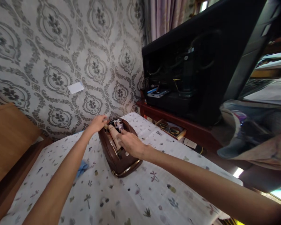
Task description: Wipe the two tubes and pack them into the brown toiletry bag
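Observation:
A brown leather cosmetic bag (109,150) with a gold zipper lies unzipped on the patterned bedsheet. Several cosmetic items fill it, among them a beige tube (114,135) and a small silver-capped bottle (119,124). At the bag's far left rim, my left hand (98,123) has its fingers curled over the edge. My right hand (131,143) reaches in from the right, its thumb and fingers closed at the side of the beige tube. The palm hides part of the bag's right side and some of the contents.
The white printed sheet (135,200) covers the bed, with a blue cloth (81,168) left of the bag. A wooden headboard (11,140) stands at left. To the right are a dark glass-fronted case (178,68) and an open drawer (181,133) holding round objects.

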